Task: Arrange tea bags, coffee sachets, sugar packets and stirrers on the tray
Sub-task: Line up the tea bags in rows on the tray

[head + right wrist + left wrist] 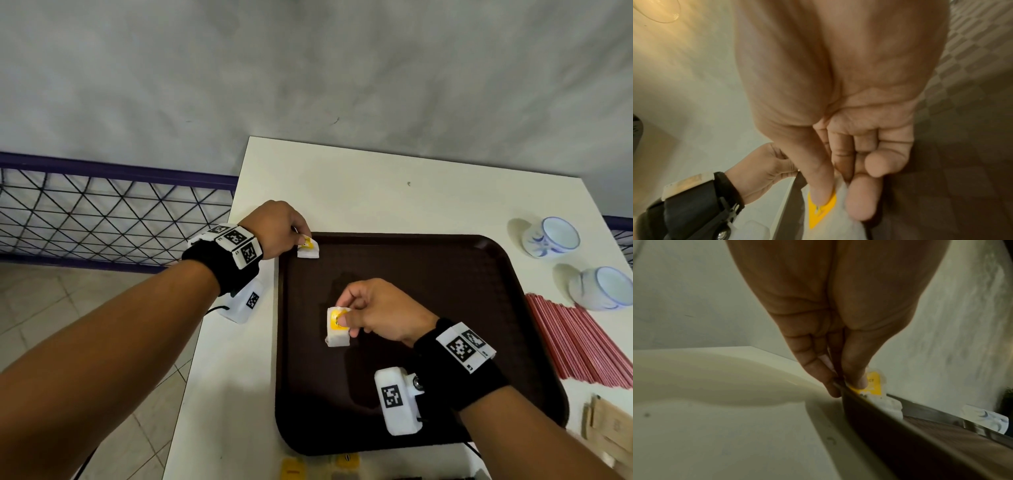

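White table (359, 192) against a grey wall carries a dark brown tray (445, 274). On the tray are two tea bags with yellow tags. The left hand (274, 229) pinches one tea bag (308, 249) at the tray's far left corner; the right hand (380, 313) pinches the other tea bag (337, 327) near the tray's middle. Red stirrers (579, 342) lie in a bundle right of the tray, beside two white-and-blue cups (551, 236), both showing nothing inside.

White table (359, 192): brown tray (428, 260), two cups (555, 238), red stirrers (579, 342).
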{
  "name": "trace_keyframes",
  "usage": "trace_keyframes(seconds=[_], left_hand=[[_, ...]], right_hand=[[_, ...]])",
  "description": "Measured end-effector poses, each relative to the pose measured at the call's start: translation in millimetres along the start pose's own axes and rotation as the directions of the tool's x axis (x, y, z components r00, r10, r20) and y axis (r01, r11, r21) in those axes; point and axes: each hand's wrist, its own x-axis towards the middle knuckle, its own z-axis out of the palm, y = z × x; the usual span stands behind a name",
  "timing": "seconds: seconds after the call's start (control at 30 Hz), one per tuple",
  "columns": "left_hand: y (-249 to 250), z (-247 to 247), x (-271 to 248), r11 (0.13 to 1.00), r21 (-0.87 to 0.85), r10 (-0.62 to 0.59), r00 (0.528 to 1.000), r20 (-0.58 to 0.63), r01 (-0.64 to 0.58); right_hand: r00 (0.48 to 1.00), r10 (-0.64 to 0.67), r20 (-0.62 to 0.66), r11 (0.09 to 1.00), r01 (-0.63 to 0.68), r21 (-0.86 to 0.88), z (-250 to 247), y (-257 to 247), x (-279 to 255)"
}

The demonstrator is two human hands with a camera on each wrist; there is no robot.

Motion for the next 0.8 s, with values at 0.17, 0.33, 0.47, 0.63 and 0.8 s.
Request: trace_keyframes(seconds=[0.17,0.33,0.47,0.63,0.8], left_hand=[[3,1,-3,1.0,-0.009,0.017,1.0,0.026,-0.017],[0,-4,2,0.998,0.045,0.05,0.999,-0.019,-0.049],[-6,-11,5,0.999,0.021,0.035,0.999,-0.005,-0.035],[-11,-17,2,0.999,-0.042,0.028,0.999,0.027,-0.027],[-9,-16,3,0.993,-0.094,0.072,0.997,0.019,-0.07]], right_hand=[[1.0,0.016,0.02,0.999,-0.015,-0.04,1,0,-1],[0.998,-0.029,-0.049,0.999,0.03,0.024,0,-12,8],[0.994,-0.077,-0.083,0.997,0.078,0.019,0,-26,29],[0.988,-0.095,-0.125,0.995,0.098,0.012,0,-37,54],[0.979,-0.097,-0.181,0.995,0.088,-0.053,-4,-44,67]])
